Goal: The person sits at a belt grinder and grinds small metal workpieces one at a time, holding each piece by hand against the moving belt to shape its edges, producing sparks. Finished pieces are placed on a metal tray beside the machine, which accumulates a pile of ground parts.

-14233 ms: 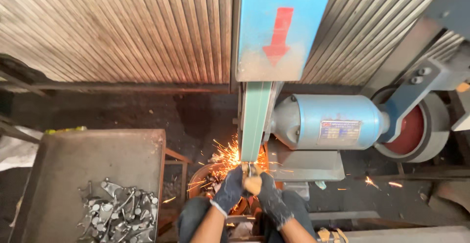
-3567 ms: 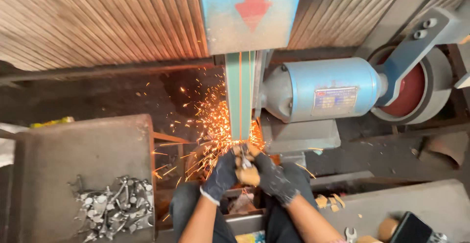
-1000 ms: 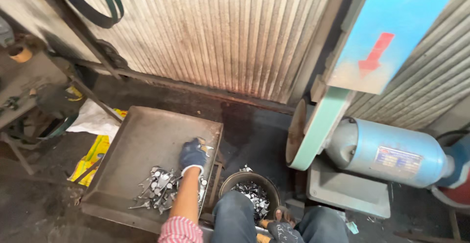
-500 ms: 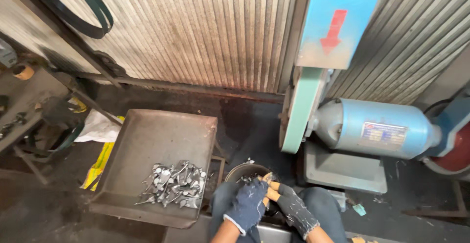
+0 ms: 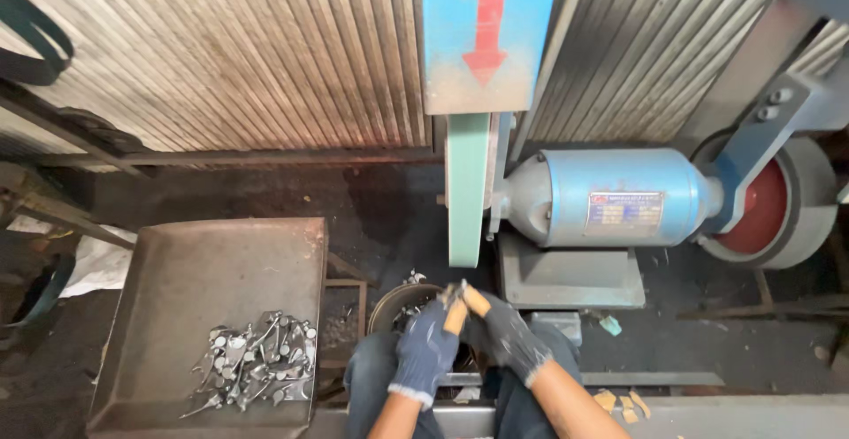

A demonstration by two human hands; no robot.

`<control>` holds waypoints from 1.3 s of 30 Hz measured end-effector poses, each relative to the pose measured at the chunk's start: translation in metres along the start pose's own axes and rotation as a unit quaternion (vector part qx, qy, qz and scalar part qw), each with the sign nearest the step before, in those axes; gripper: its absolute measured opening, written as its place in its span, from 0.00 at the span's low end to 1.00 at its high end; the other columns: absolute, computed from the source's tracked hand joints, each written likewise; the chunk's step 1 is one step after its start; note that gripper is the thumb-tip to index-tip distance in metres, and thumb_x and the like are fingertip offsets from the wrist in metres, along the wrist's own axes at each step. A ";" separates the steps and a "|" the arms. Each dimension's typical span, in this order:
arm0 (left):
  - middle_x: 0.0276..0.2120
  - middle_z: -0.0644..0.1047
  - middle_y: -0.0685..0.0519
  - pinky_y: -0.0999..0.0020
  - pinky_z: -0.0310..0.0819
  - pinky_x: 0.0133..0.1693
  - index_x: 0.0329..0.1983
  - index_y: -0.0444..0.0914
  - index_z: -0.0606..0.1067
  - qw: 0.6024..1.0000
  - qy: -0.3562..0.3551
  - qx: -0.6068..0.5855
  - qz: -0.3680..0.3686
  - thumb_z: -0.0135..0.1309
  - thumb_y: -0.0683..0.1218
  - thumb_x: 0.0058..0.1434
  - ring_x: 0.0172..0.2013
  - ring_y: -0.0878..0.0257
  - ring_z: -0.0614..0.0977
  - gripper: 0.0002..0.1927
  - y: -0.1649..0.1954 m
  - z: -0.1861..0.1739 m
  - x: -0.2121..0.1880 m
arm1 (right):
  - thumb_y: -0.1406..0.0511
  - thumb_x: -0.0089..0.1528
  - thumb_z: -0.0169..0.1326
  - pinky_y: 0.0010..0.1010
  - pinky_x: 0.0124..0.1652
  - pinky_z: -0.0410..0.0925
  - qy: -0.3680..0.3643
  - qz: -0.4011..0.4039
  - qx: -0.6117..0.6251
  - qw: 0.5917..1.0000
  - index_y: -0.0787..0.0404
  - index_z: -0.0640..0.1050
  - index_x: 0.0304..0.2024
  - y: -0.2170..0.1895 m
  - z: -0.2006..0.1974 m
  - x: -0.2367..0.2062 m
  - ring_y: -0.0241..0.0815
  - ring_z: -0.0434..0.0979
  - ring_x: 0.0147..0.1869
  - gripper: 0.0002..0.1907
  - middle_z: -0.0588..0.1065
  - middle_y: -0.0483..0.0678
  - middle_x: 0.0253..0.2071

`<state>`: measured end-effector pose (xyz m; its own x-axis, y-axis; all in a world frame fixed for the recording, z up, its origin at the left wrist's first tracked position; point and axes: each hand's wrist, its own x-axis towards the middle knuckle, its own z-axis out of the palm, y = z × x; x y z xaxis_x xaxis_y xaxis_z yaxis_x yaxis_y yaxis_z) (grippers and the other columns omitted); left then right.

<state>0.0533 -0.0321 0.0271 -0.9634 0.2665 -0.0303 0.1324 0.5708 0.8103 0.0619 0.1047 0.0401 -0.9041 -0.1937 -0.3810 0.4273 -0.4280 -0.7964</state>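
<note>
Both my hands wear dark blue gloves and meet just below the green grinding belt (image 5: 467, 187). My left hand (image 5: 426, 347) and my right hand (image 5: 506, 336) together grip a small metal piece (image 5: 456, 296) with a tan handle end, held close under the belt's lower edge. No sparks show. A round metal bucket (image 5: 395, 304) of small parts sits right behind my left hand, partly hidden by it.
A grey metal tray (image 5: 221, 271) at the left holds a pile of small silver metal parts (image 5: 252, 370). The blue motor (image 5: 619, 196) and a red wheel (image 5: 768, 213) stand to the right. A corrugated metal wall (image 5: 221, 50) is behind.
My left hand left the tray and joined my right hand on the metal piece; both have risen toward the belt. My view has swung right, centring the belt grinder.
</note>
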 end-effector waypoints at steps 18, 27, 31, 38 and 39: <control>0.39 0.85 0.45 0.63 0.77 0.43 0.46 0.32 0.80 0.961 0.060 -0.269 -0.025 0.54 0.53 0.66 0.40 0.57 0.84 0.19 -0.006 0.023 0.055 | 0.58 0.63 0.58 0.33 0.44 0.73 0.333 -0.055 -0.197 0.920 0.65 0.78 0.54 0.004 -0.028 0.024 0.39 0.81 0.44 0.21 0.82 0.48 0.42; 0.36 0.84 0.42 0.60 0.77 0.39 0.43 0.34 0.80 0.963 0.078 -0.245 -0.085 0.52 0.53 0.67 0.37 0.50 0.86 0.18 -0.005 0.033 0.059 | 0.58 0.66 0.56 0.27 0.38 0.72 0.271 -0.065 -0.120 0.953 0.66 0.81 0.51 0.017 -0.012 0.041 0.34 0.77 0.40 0.19 0.81 0.47 0.40; 0.37 0.84 0.41 0.59 0.77 0.39 0.43 0.33 0.81 0.967 0.114 -0.217 -0.073 0.52 0.53 0.67 0.38 0.49 0.85 0.18 -0.002 0.043 0.056 | 0.60 0.66 0.55 0.28 0.40 0.71 0.266 -0.060 -0.108 0.956 0.67 0.81 0.49 0.011 -0.024 0.040 0.35 0.77 0.41 0.17 0.81 0.46 0.39; 0.42 0.82 0.39 0.57 0.76 0.46 0.50 0.33 0.77 0.951 -0.083 -0.298 -0.016 0.53 0.51 0.66 0.43 0.46 0.84 0.17 0.000 0.040 0.044 | 0.64 0.70 0.58 0.28 0.39 0.65 0.259 -0.163 0.125 0.944 0.67 0.75 0.60 0.017 -0.048 0.005 0.36 0.71 0.42 0.19 0.74 0.48 0.43; 0.43 0.82 0.39 0.57 0.76 0.46 0.50 0.34 0.77 0.939 -0.085 -0.334 -0.010 0.55 0.50 0.65 0.44 0.45 0.83 0.17 0.000 0.037 0.041 | 0.64 0.70 0.56 0.29 0.45 0.66 0.225 -0.260 -0.058 0.937 0.67 0.75 0.61 0.019 -0.048 0.000 0.38 0.73 0.48 0.19 0.74 0.50 0.49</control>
<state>0.0221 0.0072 0.0041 -0.9052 0.4136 -0.0972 -0.1169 -0.0225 0.9929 0.0703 0.1392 0.0021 -0.9067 0.4167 -0.0652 -0.0486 -0.2567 -0.9653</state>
